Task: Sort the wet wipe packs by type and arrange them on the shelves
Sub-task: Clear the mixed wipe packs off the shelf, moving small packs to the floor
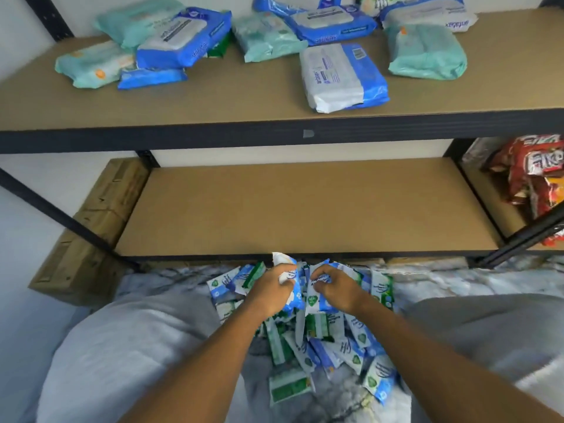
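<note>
Brown board forms the lower shelf (305, 209), seen just beyond the floor pile (338, 349) of small wipe packs, where one blue pack (284, 262) is gripped in the left hand (271, 291) and a second blue pack (316, 302) in the right hand (338, 290). Both are best lifted clear of the green ones (288, 389) and laid flat at one end — room being left for the other type. Pack print is blurred, and much of the pile is hidden under the arms (213, 361).
</note>
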`<state>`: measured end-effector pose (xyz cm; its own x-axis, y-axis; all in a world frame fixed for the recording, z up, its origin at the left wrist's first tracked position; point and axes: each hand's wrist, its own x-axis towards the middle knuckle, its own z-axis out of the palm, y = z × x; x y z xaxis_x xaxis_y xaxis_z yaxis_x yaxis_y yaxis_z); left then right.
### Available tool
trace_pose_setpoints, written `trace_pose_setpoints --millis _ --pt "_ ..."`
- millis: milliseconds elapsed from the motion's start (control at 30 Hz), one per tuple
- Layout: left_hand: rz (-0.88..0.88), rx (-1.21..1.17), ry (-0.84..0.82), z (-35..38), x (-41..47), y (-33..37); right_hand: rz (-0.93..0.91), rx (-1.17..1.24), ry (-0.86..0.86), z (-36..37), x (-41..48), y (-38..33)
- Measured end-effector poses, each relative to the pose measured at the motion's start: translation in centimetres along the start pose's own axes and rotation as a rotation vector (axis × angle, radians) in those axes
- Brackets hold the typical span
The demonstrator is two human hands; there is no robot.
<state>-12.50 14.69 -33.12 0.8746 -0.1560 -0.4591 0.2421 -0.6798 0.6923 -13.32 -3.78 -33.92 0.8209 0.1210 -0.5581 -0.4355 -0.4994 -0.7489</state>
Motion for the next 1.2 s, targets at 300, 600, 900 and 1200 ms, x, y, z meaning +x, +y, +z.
trace_pose_setpoints --millis 300,600,900,1200 --pt "-0.101 -0.034 -0.06 0.9 0.4 0.4 0.065 0.097 0.063 -0.5 0.7 0.4" --pt "0.102 -0.187 0.188 -6.5 -4.5 5.0 -0.261 0.113 0.123 -2.2 -5.5 -11.1" --pt "0.348 -0.341 0.475 -19.8 -11.5 9.4 -0.559 0.129 0.11 -2.2 -10.5 -24.3" --pt "0.337 -0.287 0.638 -31.3 -11.5 7.4 -0.654 0.096 0.043 0.1 -6.9 -35.5"
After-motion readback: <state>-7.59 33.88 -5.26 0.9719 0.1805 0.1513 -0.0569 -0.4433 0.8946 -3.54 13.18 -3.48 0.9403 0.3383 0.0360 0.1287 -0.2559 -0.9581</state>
